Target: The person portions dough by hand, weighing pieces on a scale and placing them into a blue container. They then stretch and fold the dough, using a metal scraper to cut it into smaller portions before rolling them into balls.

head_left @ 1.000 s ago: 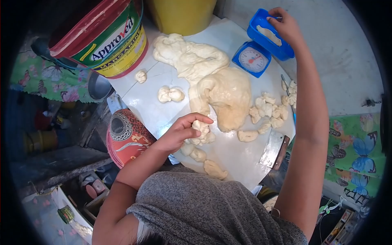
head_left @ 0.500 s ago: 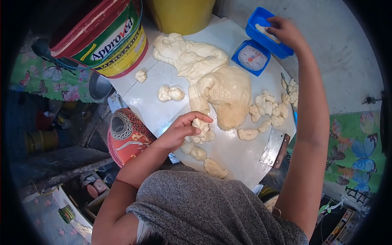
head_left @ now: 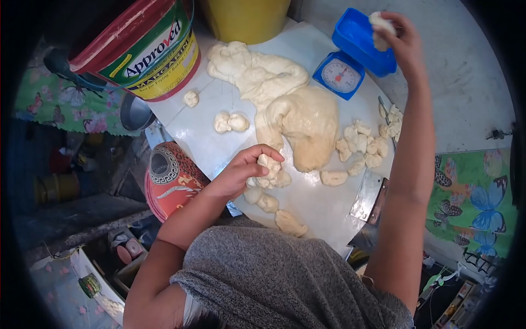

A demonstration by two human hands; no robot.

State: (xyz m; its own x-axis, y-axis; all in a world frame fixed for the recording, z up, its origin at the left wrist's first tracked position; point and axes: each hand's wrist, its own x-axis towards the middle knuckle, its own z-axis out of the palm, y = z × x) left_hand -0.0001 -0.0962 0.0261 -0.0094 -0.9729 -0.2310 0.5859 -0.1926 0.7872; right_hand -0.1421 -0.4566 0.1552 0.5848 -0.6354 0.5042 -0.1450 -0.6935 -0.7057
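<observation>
A piece of dough (head_left: 382, 27) is gripped in my right hand (head_left: 404, 41), just above the right side of the blue scale pan (head_left: 350, 32). The pan sits on a blue scale with a round white dial (head_left: 339, 75). My left hand (head_left: 253, 167) has its thumb and fingers around a lump of dough (head_left: 269, 168) near the table's front left. Beyond it lies a large mass of dough (head_left: 309, 118). Small dough pieces (head_left: 359, 141) are grouped to its right, and a few more (head_left: 267, 203) lie close to my body.
A red margarine bucket (head_left: 159, 60) and a yellow container (head_left: 246, 19) stand at the back. A wide metal blade (head_left: 364, 198) lies at the table's right edge. At the left are a metal bowl (head_left: 136, 112) and a red patterned object (head_left: 174, 175).
My right hand has lifted the dough piece up out of the blue pan. My left hand has stayed almost in place with its dough.
</observation>
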